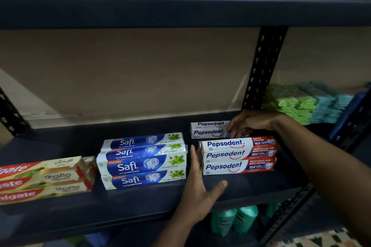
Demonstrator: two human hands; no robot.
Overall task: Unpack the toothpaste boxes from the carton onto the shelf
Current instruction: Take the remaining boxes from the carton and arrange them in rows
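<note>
Right hand (247,124) at the back of the shelf (140,200), fingers curled onto the right end of the rear Pepsodent boxes (208,129) (two stacked, white, long axis left-right). Left hand (197,184) nearer, spread flat, fingertips against the left end of the front Pepsodent stack (236,156), beside the Safi boxes (143,160).

Dimly lit storage rack of dark metal: the shelf (140,200) meets a perforated upright (265,62) at its rear right corner, and an upper board (180,2) spans the bay overhead. A plain beige wall (130,70) closes the back. Patterned floor (321,240) shows below the rack's lower right corner.
</note>
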